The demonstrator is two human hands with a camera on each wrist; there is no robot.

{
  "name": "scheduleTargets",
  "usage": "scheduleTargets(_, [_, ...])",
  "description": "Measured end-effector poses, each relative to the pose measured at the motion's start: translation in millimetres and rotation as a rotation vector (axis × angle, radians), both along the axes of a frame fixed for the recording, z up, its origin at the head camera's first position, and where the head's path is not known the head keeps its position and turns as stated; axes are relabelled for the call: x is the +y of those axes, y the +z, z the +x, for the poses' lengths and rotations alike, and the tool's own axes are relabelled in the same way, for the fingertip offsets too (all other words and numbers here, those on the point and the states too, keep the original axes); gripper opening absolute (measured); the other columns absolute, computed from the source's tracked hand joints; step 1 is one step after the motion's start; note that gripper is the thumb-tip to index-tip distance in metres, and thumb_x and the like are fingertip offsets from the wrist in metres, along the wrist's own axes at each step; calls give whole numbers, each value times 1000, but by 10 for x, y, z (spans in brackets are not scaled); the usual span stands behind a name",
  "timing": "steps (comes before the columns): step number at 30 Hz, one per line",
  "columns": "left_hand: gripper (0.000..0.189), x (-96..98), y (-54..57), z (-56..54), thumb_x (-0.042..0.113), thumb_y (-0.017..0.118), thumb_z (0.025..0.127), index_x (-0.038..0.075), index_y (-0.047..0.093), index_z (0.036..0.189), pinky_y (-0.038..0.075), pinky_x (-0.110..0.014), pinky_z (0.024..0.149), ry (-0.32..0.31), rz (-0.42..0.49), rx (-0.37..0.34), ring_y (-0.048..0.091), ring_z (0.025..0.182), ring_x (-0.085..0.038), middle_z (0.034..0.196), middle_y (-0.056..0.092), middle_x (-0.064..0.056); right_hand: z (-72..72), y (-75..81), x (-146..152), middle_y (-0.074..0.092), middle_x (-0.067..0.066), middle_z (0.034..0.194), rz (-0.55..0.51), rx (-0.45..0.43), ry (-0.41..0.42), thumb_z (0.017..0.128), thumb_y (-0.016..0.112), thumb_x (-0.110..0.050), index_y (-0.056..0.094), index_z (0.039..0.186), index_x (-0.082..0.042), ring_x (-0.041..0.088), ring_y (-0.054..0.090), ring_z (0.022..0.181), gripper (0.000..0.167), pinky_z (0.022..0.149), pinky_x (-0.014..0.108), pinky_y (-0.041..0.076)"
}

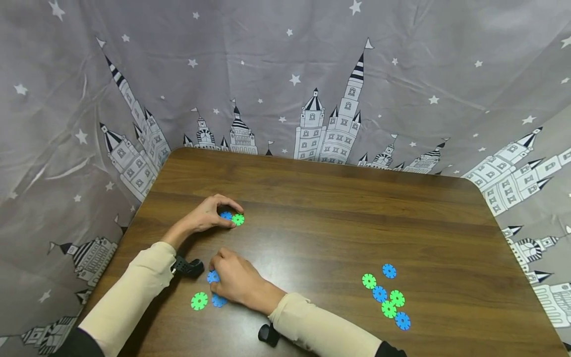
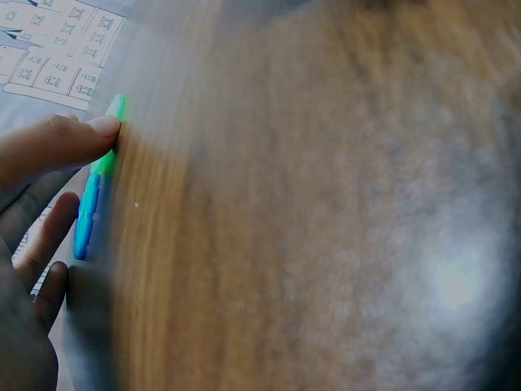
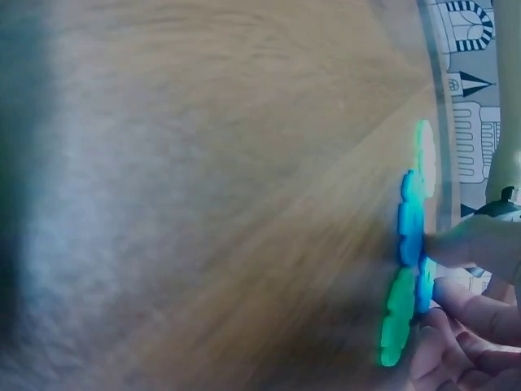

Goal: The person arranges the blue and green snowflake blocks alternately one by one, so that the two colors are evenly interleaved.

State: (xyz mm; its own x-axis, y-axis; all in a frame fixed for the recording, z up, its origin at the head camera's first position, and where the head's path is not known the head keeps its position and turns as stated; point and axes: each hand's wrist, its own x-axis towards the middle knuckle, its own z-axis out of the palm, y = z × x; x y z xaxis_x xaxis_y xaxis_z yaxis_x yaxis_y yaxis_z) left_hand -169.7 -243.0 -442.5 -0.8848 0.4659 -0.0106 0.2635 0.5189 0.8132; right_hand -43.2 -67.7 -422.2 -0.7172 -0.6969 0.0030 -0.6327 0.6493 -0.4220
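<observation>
My left hand (image 1: pixel 207 214) rests at the table's left side, its thumb and index finger pinching the edges of a green notched disc (image 1: pixel 238 219). Against that disc, inside the curve of the hand, lies a blue notched disc (image 1: pixel 226 216). Nearer the front, my right hand (image 1: pixel 238 280) bends over the table and grips a blue notched disc (image 1: pixel 212 276) between thumb and index finger. Close by the thumb is a second blue disc (image 1: pixel 218 301), with a green disc (image 1: pixel 199 301) to its left. The right wrist view also shows a green disc (image 3: pixel 398 319) that the hand hides from the head view.
On the right of the wooden table (image 1: pixel 312 198) lies a loose group of green and blue discs, among them a blue one (image 1: pixel 389 271) and a green one (image 1: pixel 369 281). A grey castle-print curtain (image 1: pixel 267 64) hangs behind the table's far edge.
</observation>
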Motion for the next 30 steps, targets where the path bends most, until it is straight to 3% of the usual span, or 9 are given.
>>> scheduleTargets(3, [37, 0, -12, 6, 9, 86, 73, 10, 75, 107, 36, -42, 91, 1, 0, 0, 48, 108, -27, 114, 65, -11, 0, -17, -6, 55, -8, 94, 38, 82, 18, 78, 80, -28, 67, 98, -18, 4, 52, 85, 26, 67, 16, 45])
scheduleTargets(8, [39, 8, -3, 34, 6, 86, 71, 5, 74, 108, 35, -45, 91, 5, 32, 2, 48, 109, -31, 115, 64, -16, 17, -52, -7, 58, -7, 88, 101, 392, 82, 78, 73, -29, 65, 92, -20, 8, 56, 80, 18, 66, 20, 47])
scheduleTargets(11, [39, 7, -5, 36, 5, 86, 71, 5, 74, 108, 35, -45, 91, 3, 36, 9, 49, 108, -31, 115, 64, -16, 24, -46, -2, 58, -5, 86, 120, 461, 107, 80, 69, -26, 68, 91, -18, 9, 57, 77, 14, 64, 21, 49])
scheduleTargets(19, [36, -19, -37, 17, 8, 86, 72, 10, 75, 106, 36, -40, 90, -1, 12, 24, 49, 107, -27, 112, 66, -11, -25, 17, 57, 56, -6, 87, 151, 343, 137, 77, 71, -23, 68, 88, -19, 10, 57, 80, 12, 65, 21, 49])
scheduleTargets(24, [36, -19, -24, 13, 9, 85, 73, 10, 75, 107, 36, -43, 91, -12, 16, 10, 48, 109, -28, 113, 66, -11, -87, 23, 145, 57, -8, 88, 123, 221, 98, 76, 74, -22, 70, 94, -18, 7, 57, 82, 19, 62, 21, 48])
scheduleTargets(30, [37, -2, -3, 6, 5, 85, 73, 7, 74, 108, 35, -45, 93, -1, 11, -8, 48, 111, -30, 115, 65, -13, -162, -5, 341, 60, -7, 94, 64, 139, 27, 76, 75, -21, 72, 101, -16, 8, 57, 87, 26, 68, 22, 48])
